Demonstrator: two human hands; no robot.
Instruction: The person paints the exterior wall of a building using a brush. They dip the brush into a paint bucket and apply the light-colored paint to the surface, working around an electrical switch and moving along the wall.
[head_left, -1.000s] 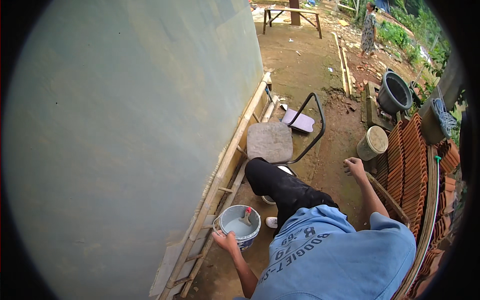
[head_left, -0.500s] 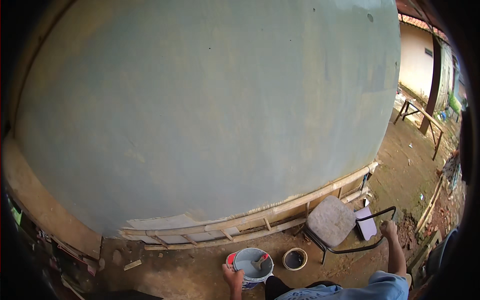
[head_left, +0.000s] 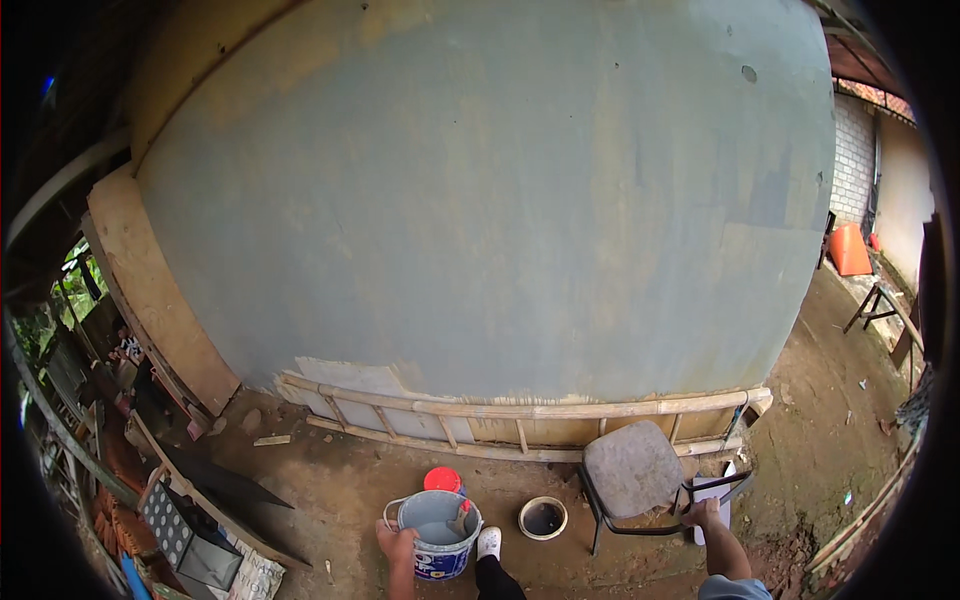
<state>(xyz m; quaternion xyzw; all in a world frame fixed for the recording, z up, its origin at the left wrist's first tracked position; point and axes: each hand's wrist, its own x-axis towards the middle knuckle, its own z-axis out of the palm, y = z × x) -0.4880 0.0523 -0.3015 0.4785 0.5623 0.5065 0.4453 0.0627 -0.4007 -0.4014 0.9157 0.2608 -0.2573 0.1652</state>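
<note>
My left hand (head_left: pixel 398 542) is closed on the rim or handle of a bucket (head_left: pixel 440 562) of pale grey paint, with a brush (head_left: pixel 462 515) standing inside. Just behind it is a red-topped container (head_left: pixel 441 478). A small round tub (head_left: pixel 540 531) with dark contents stands right of my white shoe (head_left: pixel 489 543). My right hand (head_left: pixel 703 514) has curled fingers over the black frame of a padded chair (head_left: pixel 632 467); whether it touches the frame, and what it holds, if anything, I cannot make out. A pale lilac board lies beneath it.
A blue-grey painted wall (head_left: pixel 490 220) fills the middle, with a bamboo ladder (head_left: pixel 520 411) along its base. At left are a plywood panel (head_left: pixel 165 290), leaning boards, a dotted black item (head_left: pixel 165 520) and clutter. A wooden bench (head_left: pixel 880 300) and an orange object (head_left: pixel 849 249) are at right.
The view has swung from along the side path to face the wall squarely. The bucket stays in my left hand. My right hand, earlier beside the roof tiles, now appears over the chair frame.
</note>
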